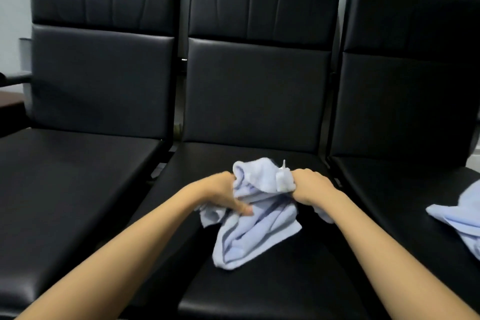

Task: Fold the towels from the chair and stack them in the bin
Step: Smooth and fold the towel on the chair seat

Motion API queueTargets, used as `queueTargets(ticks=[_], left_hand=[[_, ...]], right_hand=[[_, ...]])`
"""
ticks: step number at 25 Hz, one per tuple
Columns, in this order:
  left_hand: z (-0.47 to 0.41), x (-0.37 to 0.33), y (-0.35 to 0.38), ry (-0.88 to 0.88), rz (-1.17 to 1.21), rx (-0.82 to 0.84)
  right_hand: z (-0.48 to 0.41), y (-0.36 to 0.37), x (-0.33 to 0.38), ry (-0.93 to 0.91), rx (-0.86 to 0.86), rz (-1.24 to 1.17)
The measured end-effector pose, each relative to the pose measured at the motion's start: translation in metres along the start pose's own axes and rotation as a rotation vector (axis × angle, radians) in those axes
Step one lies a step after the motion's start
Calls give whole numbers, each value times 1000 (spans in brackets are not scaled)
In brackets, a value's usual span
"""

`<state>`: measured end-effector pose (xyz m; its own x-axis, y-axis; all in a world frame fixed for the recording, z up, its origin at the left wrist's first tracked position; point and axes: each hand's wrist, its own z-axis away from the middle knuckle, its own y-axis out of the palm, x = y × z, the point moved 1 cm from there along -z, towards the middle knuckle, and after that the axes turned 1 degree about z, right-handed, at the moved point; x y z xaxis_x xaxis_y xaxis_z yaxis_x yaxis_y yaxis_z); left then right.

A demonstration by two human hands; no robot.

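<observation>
While left hand [224, 193] and right hand [309, 185] grip towel [255, 231], hem touches seat [285, 293].

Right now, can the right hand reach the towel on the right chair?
Probably yes: only bare seat lies between the right hand and the second towel. But it grips the crumpled towel and must let go first.

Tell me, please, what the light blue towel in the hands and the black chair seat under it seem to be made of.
The light blue towel looks like soft, matte terry cloth: it crumples in loose folds with a fuzzy surface. The chair seat looks like black leather or an imitation, smooth with slight sheen: light glints on it. I cannot tell which.
</observation>
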<state>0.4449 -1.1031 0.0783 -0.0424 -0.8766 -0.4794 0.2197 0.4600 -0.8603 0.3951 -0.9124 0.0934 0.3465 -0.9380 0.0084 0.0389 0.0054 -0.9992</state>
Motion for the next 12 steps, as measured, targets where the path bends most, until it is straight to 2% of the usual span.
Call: queueTargets(ticks=[2,3,6,8,12], left_hand=[[-17,2,-8,-109,-234,173],[-26,1,-19,-172,-334,199],[-50,-9,-69,-224,-445,138],[-59,-21,-113,-230,-454,-74],[-61,-53,-205,-125,-363,-792]], right_hand=[[-16,-14,7,-41,24,66],[-25,-22,10,-58,34,103],[-52,-53,8,-23,32,90],[-65,-89,1,-3,-83,64],[-79,-189,-5,4,-540,67]])
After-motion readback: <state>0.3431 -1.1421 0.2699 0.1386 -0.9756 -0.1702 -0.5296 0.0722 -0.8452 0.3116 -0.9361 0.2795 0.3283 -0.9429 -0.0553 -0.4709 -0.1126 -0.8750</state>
